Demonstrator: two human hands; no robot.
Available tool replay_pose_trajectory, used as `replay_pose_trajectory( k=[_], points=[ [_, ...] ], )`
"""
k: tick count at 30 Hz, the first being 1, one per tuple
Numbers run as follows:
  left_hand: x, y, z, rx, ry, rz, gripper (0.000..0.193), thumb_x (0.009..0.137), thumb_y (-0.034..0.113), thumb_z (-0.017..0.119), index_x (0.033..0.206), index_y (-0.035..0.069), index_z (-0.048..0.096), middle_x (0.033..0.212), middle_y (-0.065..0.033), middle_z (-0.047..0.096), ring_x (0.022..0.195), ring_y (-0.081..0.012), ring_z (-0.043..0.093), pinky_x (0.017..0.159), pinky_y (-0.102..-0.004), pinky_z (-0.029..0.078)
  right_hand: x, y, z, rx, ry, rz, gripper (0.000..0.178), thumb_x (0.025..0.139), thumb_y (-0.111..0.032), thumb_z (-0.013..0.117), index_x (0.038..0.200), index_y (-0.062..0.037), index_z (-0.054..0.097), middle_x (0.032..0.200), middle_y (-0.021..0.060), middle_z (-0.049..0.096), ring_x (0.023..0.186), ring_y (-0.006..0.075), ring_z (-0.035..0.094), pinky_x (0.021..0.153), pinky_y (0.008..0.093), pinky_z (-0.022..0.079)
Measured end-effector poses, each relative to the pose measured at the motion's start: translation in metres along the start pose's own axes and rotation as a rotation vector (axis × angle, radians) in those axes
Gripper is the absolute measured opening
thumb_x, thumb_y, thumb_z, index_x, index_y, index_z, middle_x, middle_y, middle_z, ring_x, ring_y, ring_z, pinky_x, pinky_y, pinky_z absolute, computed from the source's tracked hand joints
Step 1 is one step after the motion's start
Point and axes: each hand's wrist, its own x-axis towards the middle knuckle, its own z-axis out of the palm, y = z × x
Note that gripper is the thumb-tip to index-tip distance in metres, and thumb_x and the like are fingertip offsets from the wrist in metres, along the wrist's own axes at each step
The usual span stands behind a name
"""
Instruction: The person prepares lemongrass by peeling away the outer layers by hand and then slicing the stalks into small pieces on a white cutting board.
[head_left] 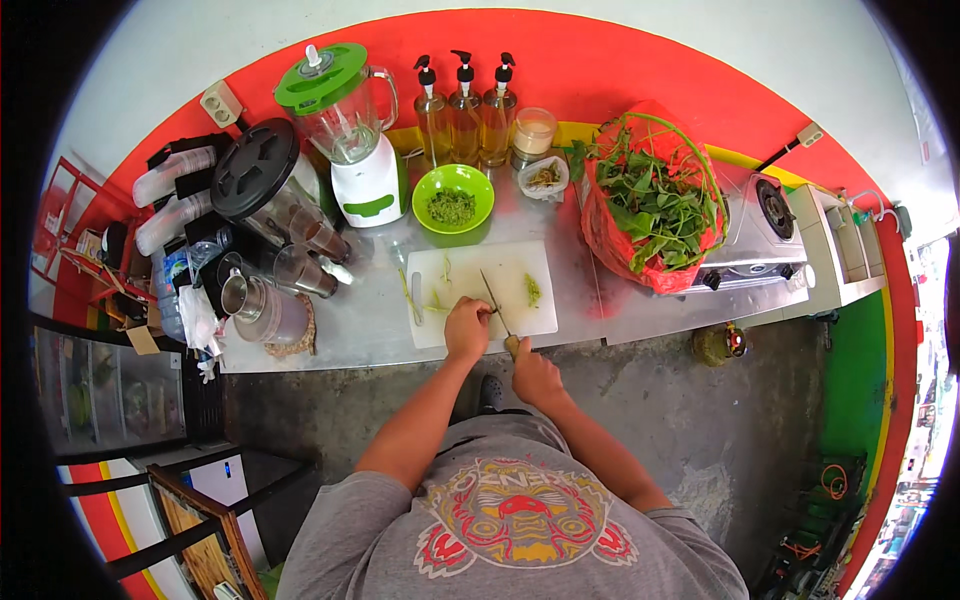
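Observation:
My right hand [538,377] is wrapped round the wooden handle of a knife [495,302], whose thin blade points away over the white cutting board [510,258]. My left hand [468,328] rests at the board's near edge, fingers pinched together beside the blade; whatever is between them is too small to make out. Right of the blade lies a small heap of chopped greens [532,290]. Pale green stems [411,297] and a few scraps lie at the board's left side. Behind the board, a bright green bowl [463,232] holds more chopped greens [451,206].
A red plastic bag [600,225] of leafy greens [655,195] stands right, beside a gas stove [752,235]. A blender [368,185], pump bottles [465,125] and a small tub [543,180] line the back. Metal cups [303,270] and a jug [268,312] crowd the left.

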Motion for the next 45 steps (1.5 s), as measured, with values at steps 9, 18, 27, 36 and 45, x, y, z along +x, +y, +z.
replay_pose_trajectory(
  k=[9,18,27,36,45],
  points=[
    [-0.008,0.002,0.000,0.093,0.045,0.062,0.006,0.086,0.008,0.069,0.090,0.010,0.073,0.091,-0.0081,0.068,0.090,-0.0320,0.066,0.077,-0.0445,0.055,-0.008,-0.002,0.010,0.057,-0.041,0.034,0.047,0.088,-0.011,0.060,0.125,0.0025,0.036,0.102,0.0332,0.069,0.097,0.0512,0.069,0.086,0.0588,0.055],
    [-0.026,0.001,0.007,0.251,0.208,0.203,0.015,0.085,0.007,0.069,0.093,0.014,0.079,0.098,-0.0015,0.071,0.101,-0.0277,0.061,0.090,-0.0428,0.042,-0.012,-0.002,0.012,0.075,-0.049,0.047,0.050,0.087,-0.013,0.062,0.128,0.0025,0.036,0.105,0.0336,0.068,0.100,0.0506,0.068,0.087,0.0596,0.054],
    [-0.012,-0.003,0.005,0.067,0.158,0.039,0.008,0.082,0.003,0.073,0.088,0.006,0.076,0.094,-0.0116,0.070,0.084,-0.0294,0.070,0.077,-0.0402,0.056,-0.011,-0.004,0.002,0.040,-0.036,0.041,0.048,0.087,-0.011,0.064,0.126,0.0013,0.038,0.104,0.0298,0.070,0.101,0.0468,0.070,0.087,0.0559,0.056],
    [-0.016,-0.002,0.004,0.149,0.164,0.093,0.006,0.086,0.009,0.070,0.090,0.008,0.074,0.091,-0.0101,0.068,0.089,-0.0328,0.065,0.077,-0.0442,0.053,-0.009,-0.002,-0.014,0.035,-0.103,-0.023,0.058,0.088,-0.012,0.060,0.137,0.0044,0.033,0.107,0.0325,0.069,0.103,0.0498,0.068,0.090,0.0587,0.053],
    [-0.027,-0.008,0.003,0.158,0.182,0.195,0.011,0.086,0.007,0.066,0.091,0.007,0.076,0.097,-0.0072,0.070,0.090,-0.0326,0.066,0.079,-0.0438,0.055,-0.006,-0.011,-0.024,0.035,-0.166,-0.019,0.057,0.088,-0.011,0.061,0.135,0.0063,0.033,0.113,0.0358,0.066,0.105,0.0515,0.067,0.091,0.0586,0.052]
  ],
)
